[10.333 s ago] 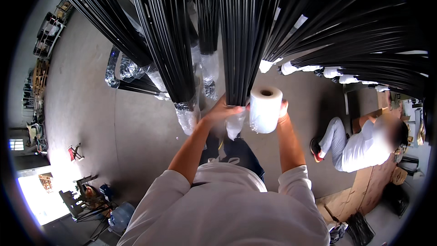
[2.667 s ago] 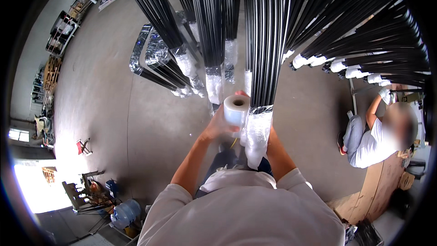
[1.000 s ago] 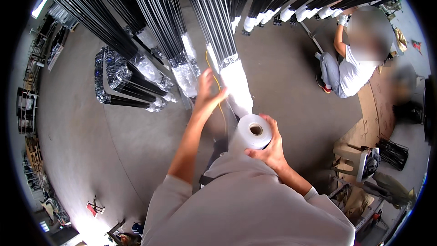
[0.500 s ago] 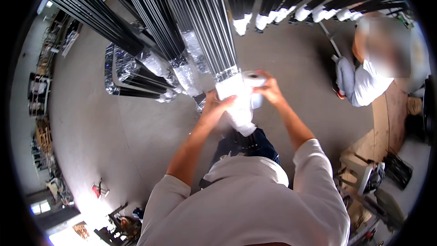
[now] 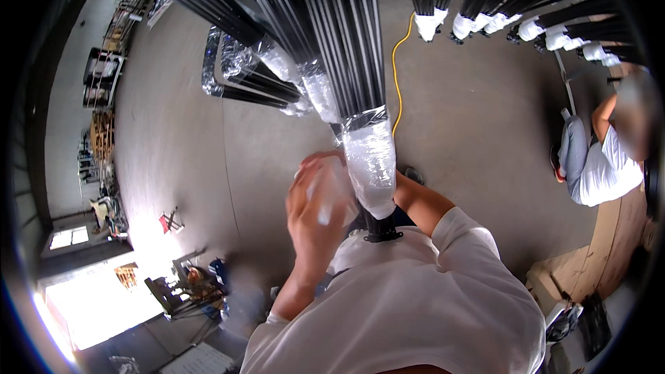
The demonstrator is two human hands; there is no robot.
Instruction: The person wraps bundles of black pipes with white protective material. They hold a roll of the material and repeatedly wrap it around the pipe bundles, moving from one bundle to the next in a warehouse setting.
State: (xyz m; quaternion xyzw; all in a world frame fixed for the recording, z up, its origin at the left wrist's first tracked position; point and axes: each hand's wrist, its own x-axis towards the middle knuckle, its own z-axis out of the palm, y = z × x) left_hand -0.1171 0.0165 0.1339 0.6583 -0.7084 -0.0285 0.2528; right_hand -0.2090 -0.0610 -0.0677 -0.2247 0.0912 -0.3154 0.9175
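In front of me stands a bundle of long black tubes (image 5: pixel 344 41), its near end wrapped in clear stretch film (image 5: pixel 370 159). A black end piece (image 5: pixel 382 227) sticks out below the wrap, close to my shirt. My left hand (image 5: pixel 305 208), smeared by motion, is closed around a white roll of stretch film (image 5: pixel 331 190) at the left side of the wrapped end. On the other side, my right forearm (image 5: pixel 424 202) reaches in behind the bundle, which hides my right hand and its fingers.
More film-wrapped tube bundles (image 5: pixel 277 62) lean to the left, beside bent black frames (image 5: pixel 211 62). A row of bundles (image 5: pixel 485 21) spans the far right. A yellow cable (image 5: pixel 396 62) runs across the floor. Another person (image 5: pixel 609 159) crouches at the right.
The roll has passed from my right hand to my left, now left of the wrapped end. My right hand has gone behind the bundle. The view has shifted, bringing the yellow cable into sight.
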